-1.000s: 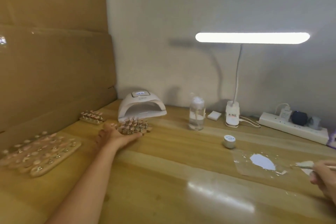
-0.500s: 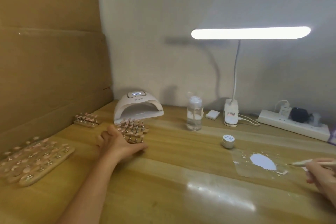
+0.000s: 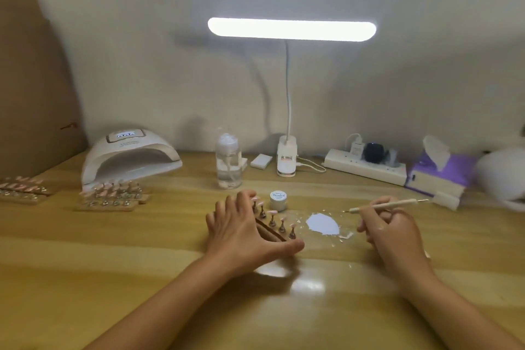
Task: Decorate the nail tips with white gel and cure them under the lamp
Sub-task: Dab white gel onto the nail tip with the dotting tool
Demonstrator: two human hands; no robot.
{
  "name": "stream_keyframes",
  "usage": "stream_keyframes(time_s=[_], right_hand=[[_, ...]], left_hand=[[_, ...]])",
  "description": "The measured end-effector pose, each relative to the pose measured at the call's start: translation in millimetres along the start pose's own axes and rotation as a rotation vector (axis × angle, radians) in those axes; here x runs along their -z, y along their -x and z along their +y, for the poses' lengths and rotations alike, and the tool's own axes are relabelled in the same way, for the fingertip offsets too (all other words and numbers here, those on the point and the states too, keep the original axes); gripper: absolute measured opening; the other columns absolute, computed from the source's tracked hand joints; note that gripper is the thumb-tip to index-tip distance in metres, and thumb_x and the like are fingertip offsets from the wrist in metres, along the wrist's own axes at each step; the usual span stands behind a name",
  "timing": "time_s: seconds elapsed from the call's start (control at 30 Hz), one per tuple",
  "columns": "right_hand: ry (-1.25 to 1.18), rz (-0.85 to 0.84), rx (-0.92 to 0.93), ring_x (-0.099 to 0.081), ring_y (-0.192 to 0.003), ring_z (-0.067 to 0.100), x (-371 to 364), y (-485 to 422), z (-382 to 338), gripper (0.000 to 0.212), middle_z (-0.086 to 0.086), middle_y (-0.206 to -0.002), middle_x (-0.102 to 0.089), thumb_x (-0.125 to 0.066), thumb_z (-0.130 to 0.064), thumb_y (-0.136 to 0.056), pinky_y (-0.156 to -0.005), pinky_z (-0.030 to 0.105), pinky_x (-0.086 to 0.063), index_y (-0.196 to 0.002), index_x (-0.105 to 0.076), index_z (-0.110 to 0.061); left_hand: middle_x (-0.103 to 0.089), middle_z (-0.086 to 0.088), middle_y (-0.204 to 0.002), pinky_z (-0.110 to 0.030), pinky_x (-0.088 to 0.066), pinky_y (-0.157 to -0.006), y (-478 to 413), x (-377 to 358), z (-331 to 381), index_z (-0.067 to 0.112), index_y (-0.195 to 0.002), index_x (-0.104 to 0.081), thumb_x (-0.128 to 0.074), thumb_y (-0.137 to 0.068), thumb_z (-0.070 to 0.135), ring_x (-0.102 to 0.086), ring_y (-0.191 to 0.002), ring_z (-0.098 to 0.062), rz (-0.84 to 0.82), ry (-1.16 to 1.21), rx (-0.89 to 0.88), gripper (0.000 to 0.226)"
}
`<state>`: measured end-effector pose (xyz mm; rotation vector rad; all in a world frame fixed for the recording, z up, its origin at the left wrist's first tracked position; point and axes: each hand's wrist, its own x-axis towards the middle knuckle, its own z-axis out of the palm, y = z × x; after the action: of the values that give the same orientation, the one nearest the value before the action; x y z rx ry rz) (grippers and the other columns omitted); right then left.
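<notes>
**Strip in the left hand, pen in the right**

Around our work the table (image 3: 142, 250) is crowded. The curing lamp (image 3: 129, 156) sits at the back left with its mouth facing us. Just before that mouth lie more strips of tips (image 3: 113, 196), and another batch (image 3: 22, 189) lies at the left edge, by the cardboard wall (image 3: 34, 79). Along the back stand a clear bottle (image 3: 228, 162), a small white box (image 3: 260, 161), the lit desk lamp (image 3: 291, 30), a power strip (image 3: 366, 169) and a tissue pack (image 3: 440, 176).

Nearer us, a little white jar (image 3: 277, 200) stands just behind the wooden strip (image 3: 270, 231), close to its far end. The patch of white gel (image 3: 324, 223) lies between our two hands, with flecks scattered round it.

Our left hand (image 3: 241, 233) has its grip clamped on the wooden strip, with the thumb under the near end and the fingers over the far end. The palm hides the strip's left side. A row of nail tips (image 3: 272, 217) stands upright on small metal posts along its right edge, beside the gel.

Our right hand (image 3: 392, 233) has its grip closed round a thin pen (image 3: 389, 205). The pen lies nearly level, its left point near the gel's far edge. We cannot tell whether it touches anything.
</notes>
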<state>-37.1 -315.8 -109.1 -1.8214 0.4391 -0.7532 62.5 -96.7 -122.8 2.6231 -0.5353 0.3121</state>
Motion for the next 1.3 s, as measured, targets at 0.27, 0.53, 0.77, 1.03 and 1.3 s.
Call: stream_keyframes(time_s=[0.27, 0.53, 0.77, 1.03, 1.3], right_hand=[[-0.029, -0.086, -0.067, -0.059, -0.050, 0.010, -15, -9, 10, 0.006, 0.004, -0.066, -0.072, -0.061, -0.011, -0.094, -0.059, 0.035, -0.049, -0.093, -0.056, -0.009], [-0.033, -0.126, -0.089, -0.056, -0.047, 0.012, -17, -9, 12, 0.008, 0.006, -0.065, -0.070, -0.059, -0.008, -0.095, -0.052, 0.035, -0.047, -0.089, -0.053, -0.009], [-0.083, -0.105, -0.106, -0.067, -0.053, 0.016, -19, -14, 9, 0.007, 0.008, -0.069, -0.072, -0.057, -0.008, -0.097, -0.044, 0.028, -0.053, -0.094, -0.053, -0.004], [-0.095, -0.106, -0.160, -0.070, -0.058, 0.018, -17, -14, 16, 0.008, 0.013, -0.072, -0.072, -0.056, -0.007, -0.097, -0.046, 0.027, -0.056, -0.091, -0.051, -0.008], [-0.157, -0.001, -0.118, -0.050, -0.041, 0.004, -11, -14, 16, 0.013, -0.004, -0.054, -0.062, -0.056, -0.006, -0.094, -0.035, 0.020, -0.039, -0.084, -0.053, -0.014]], left_hand=[[-0.024, 0.012, -0.123, -0.031, -0.015, -0.086, 9, -9, -2, 0.034, -0.135, -0.018, -0.020, -0.029, 0.110, -0.022, -0.113, -0.010, -0.084, -0.061, -0.013, 0.130], [-0.057, 0.020, -0.101, -0.021, -0.046, -0.081, -19, 28, -40, 0.038, -0.110, -0.060, -0.078, -0.074, 0.048, -0.054, -0.087, 0.000, -0.400, 0.378, -0.082, 0.041], [-0.060, 0.034, -0.070, -0.006, -0.039, -0.056, -40, 46, -54, 0.037, -0.099, -0.066, -0.080, -0.078, 0.034, -0.053, -0.062, 0.011, -0.583, 0.433, -0.130, 0.025], [-0.069, 0.012, -0.084, -0.014, -0.046, -0.065, -44, 54, -71, 0.031, -0.096, -0.071, -0.083, -0.071, 0.034, -0.059, -0.072, -0.001, -0.671, 0.586, -0.104, 0.028], [-0.074, -0.002, -0.084, -0.021, -0.051, -0.059, -47, 47, -82, 0.028, -0.092, -0.072, -0.081, -0.068, 0.036, -0.066, -0.071, -0.012, -0.592, 0.745, -0.039, 0.026]])
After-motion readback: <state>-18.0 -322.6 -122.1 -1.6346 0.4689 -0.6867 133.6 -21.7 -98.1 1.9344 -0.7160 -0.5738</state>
